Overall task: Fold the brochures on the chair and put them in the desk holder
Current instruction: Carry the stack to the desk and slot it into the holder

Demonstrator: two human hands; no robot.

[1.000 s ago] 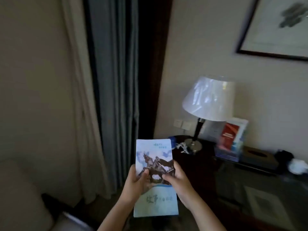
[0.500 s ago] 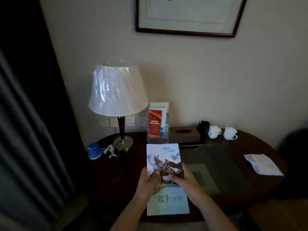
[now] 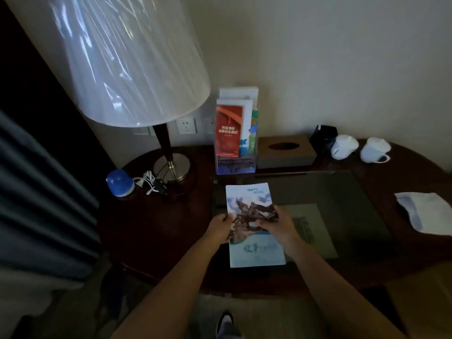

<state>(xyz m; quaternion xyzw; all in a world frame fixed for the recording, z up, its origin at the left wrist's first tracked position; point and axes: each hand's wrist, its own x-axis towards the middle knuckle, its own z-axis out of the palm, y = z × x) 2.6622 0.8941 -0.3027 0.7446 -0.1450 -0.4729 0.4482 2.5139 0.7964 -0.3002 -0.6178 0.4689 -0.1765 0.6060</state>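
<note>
I hold a folded blue brochure (image 3: 252,245) with a horse-and-rider picture over the dark round desk (image 3: 156,231). My left hand (image 3: 218,227) grips its left edge and my right hand (image 3: 278,226) grips its right side, thumb on the picture. Just beyond the brochure's top edge, at the back of the desk, stands the clear desk holder (image 3: 236,165). It holds a red brochure (image 3: 228,133) in front and white and green-blue ones behind. The chair is out of view.
A large white lamp (image 3: 132,69) stands left of the holder, with a blue-topped object (image 3: 119,183) and white cables beside its base. A tissue box (image 3: 286,152), a black box and two white cups (image 3: 359,149) sit to the right. White paper (image 3: 425,214) lies at far right.
The view has swung from the curtain to the desk and closed in. The brochure, still in both hands, is now just in front of the holder. My left thumb has slid to its edge.
</note>
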